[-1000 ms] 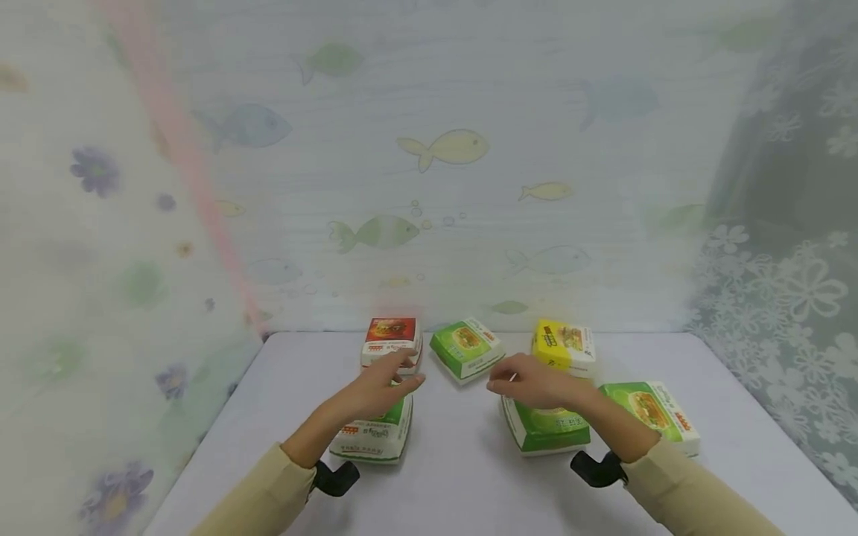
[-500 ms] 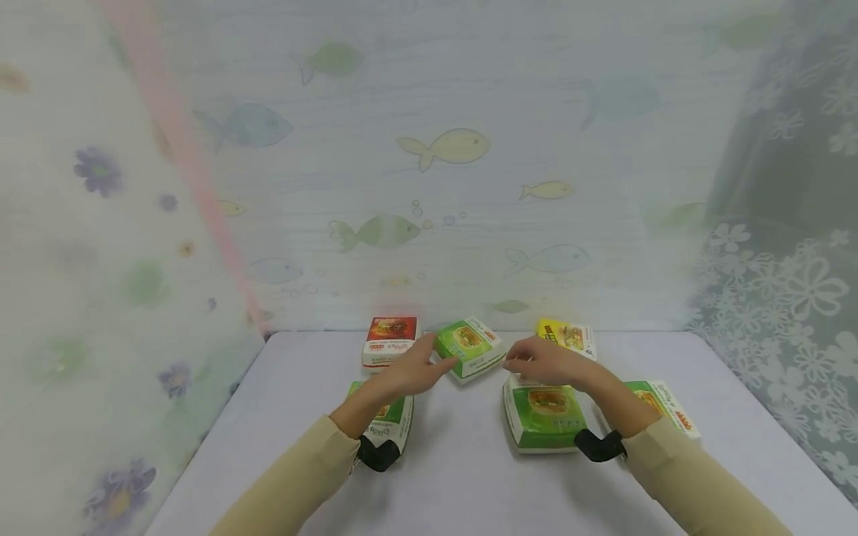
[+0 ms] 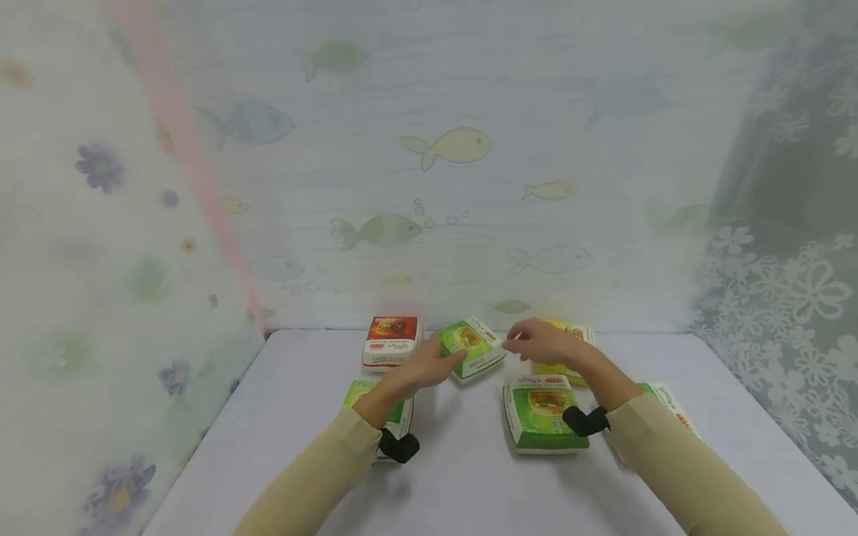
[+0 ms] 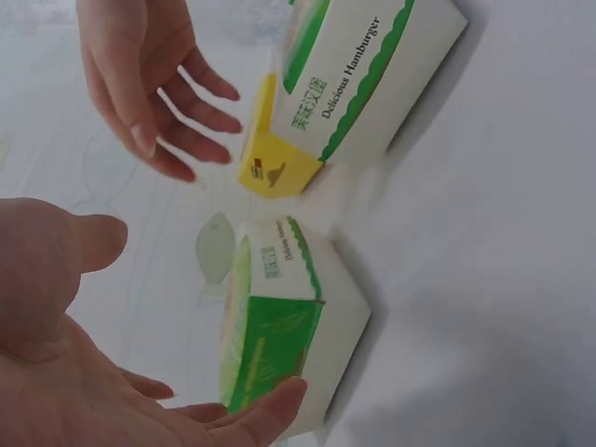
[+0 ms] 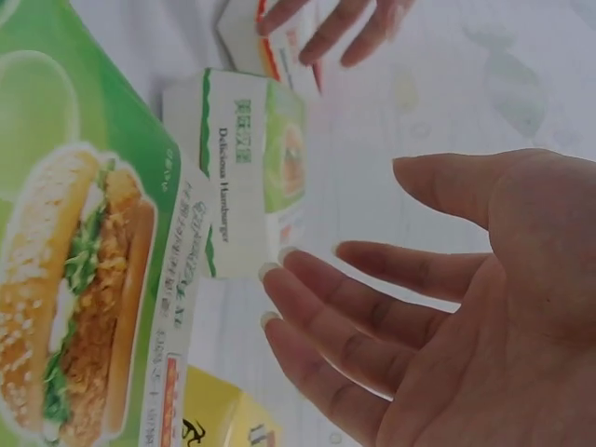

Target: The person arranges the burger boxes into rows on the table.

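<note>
A green-and-white hamburger box (image 3: pixel 472 351) sits turned at an angle at the back middle of the table. My left hand (image 3: pixel 429 365), its fingers spread, is at the box's left side; in the left wrist view a fingertip overlaps the box's green wall (image 4: pixel 279 345), and contact is hard to judge. On the other side, my right hand (image 3: pixel 546 346) hovers by the box's right corner, in front of a yellow hamburger box (image 3: pixel 556 369). Seen from the right wrist, the right hand's relaxed fingers (image 5: pixel 372 317) hold nothing and stop just short of the box (image 5: pixel 237 177).
A red hamburger box (image 3: pixel 392 342) stands at back left. Green boxes lie at front left (image 3: pixel 404 417), front right (image 3: pixel 550 413) and far right (image 3: pixel 673 406), two of them partly behind the arms. A fish-patterned curtain (image 3: pixel 442 186) closes off the white table's (image 3: pixel 469 484) back.
My left hand has moved right, from above the front-left box to the middle green box's left side. My right hand has shifted slightly right and farther back. The boxes look unmoved.
</note>
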The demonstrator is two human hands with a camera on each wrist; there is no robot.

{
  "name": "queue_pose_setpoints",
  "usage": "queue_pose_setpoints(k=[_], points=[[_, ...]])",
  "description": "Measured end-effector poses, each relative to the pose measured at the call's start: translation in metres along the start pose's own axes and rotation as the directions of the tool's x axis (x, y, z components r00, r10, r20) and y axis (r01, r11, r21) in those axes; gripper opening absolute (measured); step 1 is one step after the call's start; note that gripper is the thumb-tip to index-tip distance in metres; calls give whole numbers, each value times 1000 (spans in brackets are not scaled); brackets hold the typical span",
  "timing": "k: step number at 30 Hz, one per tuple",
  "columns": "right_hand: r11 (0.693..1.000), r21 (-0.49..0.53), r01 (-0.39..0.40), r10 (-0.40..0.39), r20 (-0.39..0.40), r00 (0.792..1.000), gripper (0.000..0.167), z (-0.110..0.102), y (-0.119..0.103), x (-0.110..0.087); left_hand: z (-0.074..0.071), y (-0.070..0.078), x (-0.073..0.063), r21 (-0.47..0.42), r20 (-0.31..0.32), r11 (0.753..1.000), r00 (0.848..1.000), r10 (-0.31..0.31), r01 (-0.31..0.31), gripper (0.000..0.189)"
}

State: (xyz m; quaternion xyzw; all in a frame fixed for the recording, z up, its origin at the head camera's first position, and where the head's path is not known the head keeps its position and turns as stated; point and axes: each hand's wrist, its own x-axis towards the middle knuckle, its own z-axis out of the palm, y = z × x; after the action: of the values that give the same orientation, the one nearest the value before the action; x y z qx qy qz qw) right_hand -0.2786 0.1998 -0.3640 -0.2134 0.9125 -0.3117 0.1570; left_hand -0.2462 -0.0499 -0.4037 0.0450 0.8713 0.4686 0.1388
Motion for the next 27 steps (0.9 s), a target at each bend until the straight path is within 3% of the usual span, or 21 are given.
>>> queue_pose_setpoints(k=[3,6,11,21,27], points=[[1000,3,-27,27,-8,1000,45,0,-2,7,6,-3,8,-54,-22,998,999,-33,32,80],[996,-36,-76,76,-4,997,54,0,-4,16,16,-7,18,-110,-87,993,995,-47,37,74],[986,-77,-146,149,35,988,65,1,-4,31,36,-11,29,-102,-196,991,975,-104,86,81],[980,-50,-191,194,72,978,60,7,1,53,49,-12,42,-201,-236,961,942,-236,190,84],[977,25,-210,207,103,973,51,12,11,65,52,-15,47,-199,-248,959,936,-250,204,79]])
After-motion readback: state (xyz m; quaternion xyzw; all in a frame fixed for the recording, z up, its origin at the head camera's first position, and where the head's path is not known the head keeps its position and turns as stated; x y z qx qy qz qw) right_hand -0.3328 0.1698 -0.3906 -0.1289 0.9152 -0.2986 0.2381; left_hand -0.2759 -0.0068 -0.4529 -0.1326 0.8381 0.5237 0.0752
